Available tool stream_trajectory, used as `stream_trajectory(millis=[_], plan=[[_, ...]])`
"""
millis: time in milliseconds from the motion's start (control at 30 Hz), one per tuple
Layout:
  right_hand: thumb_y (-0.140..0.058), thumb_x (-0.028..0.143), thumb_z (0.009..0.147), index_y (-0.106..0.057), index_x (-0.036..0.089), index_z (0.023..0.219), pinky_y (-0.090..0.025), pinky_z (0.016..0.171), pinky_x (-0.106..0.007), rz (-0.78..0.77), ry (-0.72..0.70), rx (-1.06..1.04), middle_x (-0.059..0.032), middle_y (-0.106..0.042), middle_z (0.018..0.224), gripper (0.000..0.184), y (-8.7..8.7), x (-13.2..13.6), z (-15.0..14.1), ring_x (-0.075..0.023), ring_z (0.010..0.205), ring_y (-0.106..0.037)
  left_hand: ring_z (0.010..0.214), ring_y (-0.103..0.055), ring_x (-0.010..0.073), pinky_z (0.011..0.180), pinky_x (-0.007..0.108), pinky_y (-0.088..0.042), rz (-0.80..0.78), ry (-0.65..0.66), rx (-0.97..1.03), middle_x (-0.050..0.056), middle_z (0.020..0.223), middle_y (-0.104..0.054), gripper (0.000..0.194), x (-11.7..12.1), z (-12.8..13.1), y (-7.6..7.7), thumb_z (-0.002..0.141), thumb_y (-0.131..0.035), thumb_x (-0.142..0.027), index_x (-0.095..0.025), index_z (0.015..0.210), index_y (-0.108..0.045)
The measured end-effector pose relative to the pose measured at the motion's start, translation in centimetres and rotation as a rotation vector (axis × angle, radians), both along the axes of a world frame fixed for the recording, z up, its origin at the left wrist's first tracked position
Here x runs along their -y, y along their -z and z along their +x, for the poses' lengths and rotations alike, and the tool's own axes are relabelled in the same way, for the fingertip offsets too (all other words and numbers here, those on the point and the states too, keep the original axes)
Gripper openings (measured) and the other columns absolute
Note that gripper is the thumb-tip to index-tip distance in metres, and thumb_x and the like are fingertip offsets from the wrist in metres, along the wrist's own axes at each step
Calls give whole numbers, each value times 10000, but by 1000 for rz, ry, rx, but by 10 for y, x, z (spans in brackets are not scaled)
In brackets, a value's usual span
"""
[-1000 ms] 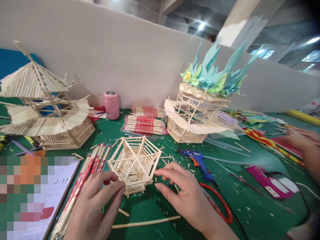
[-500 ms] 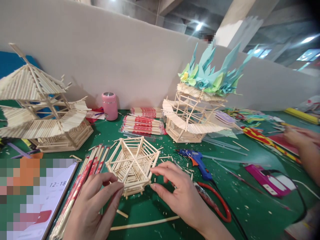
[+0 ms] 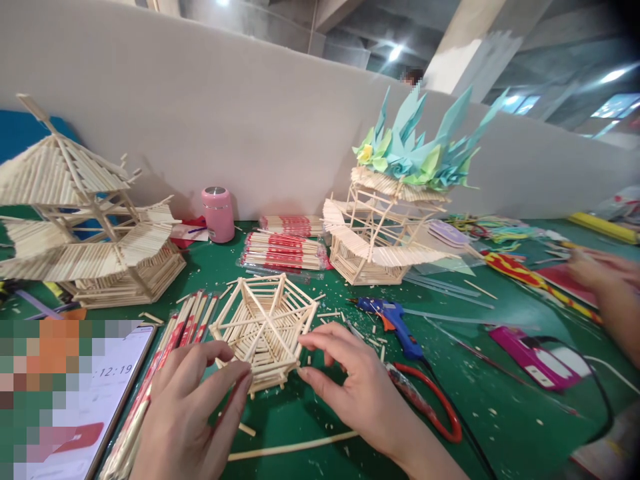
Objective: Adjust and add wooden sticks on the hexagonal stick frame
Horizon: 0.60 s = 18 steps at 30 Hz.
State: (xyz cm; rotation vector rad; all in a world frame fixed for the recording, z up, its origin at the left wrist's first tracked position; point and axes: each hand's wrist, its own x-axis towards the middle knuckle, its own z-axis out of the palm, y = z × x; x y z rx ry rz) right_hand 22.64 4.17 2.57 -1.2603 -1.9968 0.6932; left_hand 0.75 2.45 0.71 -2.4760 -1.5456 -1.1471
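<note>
A small hexagonal frame of wooden sticks [image 3: 264, 328] sits on the green table in front of me. My left hand [image 3: 193, 407] rests at its near left edge with fingers curled, fingertips touching the frame's lower rim. My right hand [image 3: 357, 390] is at its near right edge, thumb and forefinger pinching the frame's corner. A long loose stick [image 3: 293, 445] lies on the mat between my wrists.
Two finished stick pagodas stand at left [image 3: 85, 227] and centre-right [image 3: 383, 233], the latter topped with paper flowers. Wrapped chopstick bundles [image 3: 285, 250], a pink jar [image 3: 217, 213], a blue glue gun [image 3: 395, 320], red-handled pliers [image 3: 440, 413] and a phone [image 3: 80, 393] surround me. Another person's hand [image 3: 607, 283] is at right.
The frame has shifted slightly left and toward me. My right fingers closed in onto its right corner; my left hand stayed at the near left rim.
</note>
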Motion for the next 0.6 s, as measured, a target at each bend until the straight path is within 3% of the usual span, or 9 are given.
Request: stream_trajectory(millis=[133,267,433,600], plan=[[-635,156,779,-630,208,997,-527,653,-276,-5,-8,-5,-45,-615,953,224,-2,1,0,-145,734,-557,859,-526,233,690,364,-423,11,-61,-51,44,932,-607,138,0,9,-2,813,-541,-319,-279,893,-646],[-633,135,776,-626,204,1008,-524,700,-289,-14,-14,-9,-46,-609,973,243,-2,0,1,-149,766,-564,864,-516,252,617,342,-357,37,-50,-165,32,916,-643,145,-2,17,-4,791,-564,-305,-311,912,-644],[-638,130,769,-632,186,1003,-514,743,-302,-34,-11,-14,-53,-612,976,240,-3,-1,0,-159,803,-573,848,-506,264,656,372,-332,15,-95,-91,42,853,-642,190,-3,24,-6,829,-480,-235,-279,804,-663],[-642,123,760,-637,181,984,-521,701,-297,-21,3,-21,-53,-620,958,232,-4,0,-1,-156,769,-573,832,-512,256,613,333,-313,36,-40,-149,35,854,-640,125,-5,21,-5,797,-545,-270,-296,844,-657]])
